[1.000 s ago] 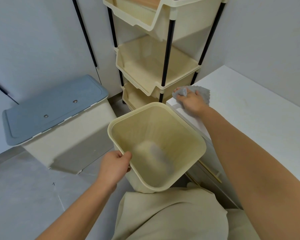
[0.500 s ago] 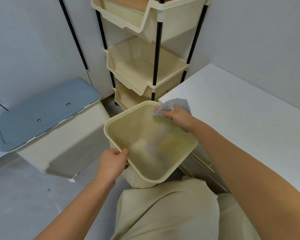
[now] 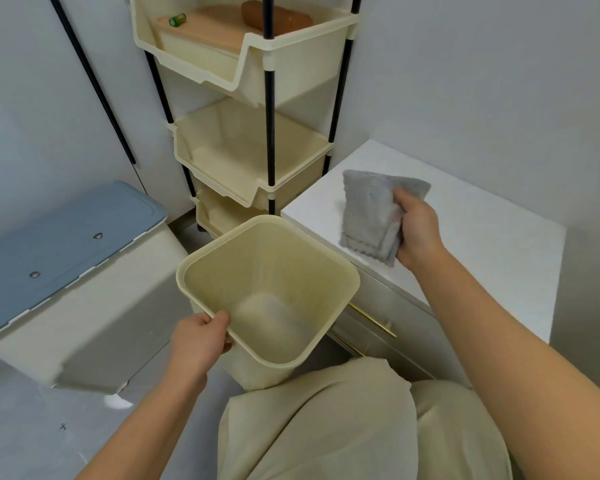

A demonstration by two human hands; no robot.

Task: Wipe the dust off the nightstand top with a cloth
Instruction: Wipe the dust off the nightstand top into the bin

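The white nightstand top (image 3: 471,244) runs along the right side. My right hand (image 3: 417,229) grips a folded grey cloth (image 3: 371,216), held up above the nightstand's near left corner with the cloth hanging down. My left hand (image 3: 197,341) holds the near rim of a cream plastic bin (image 3: 271,292), which is tilted and sits just left of the nightstand's front edge. The bin looks empty inside.
A cream three-tier rack (image 3: 253,133) on black poles stands behind the bin, against the wall; its top tier holds a wooden board, a brown object and a small green bottle. A box with a blue-grey lid (image 3: 63,233) stands at left. Gold drawer handles (image 3: 371,318) show below the top.
My right hand wiped the cloth off the nightstand's corner over the bin, then lifted it back up above the top. The bin stayed in my left hand, shifting slightly left.
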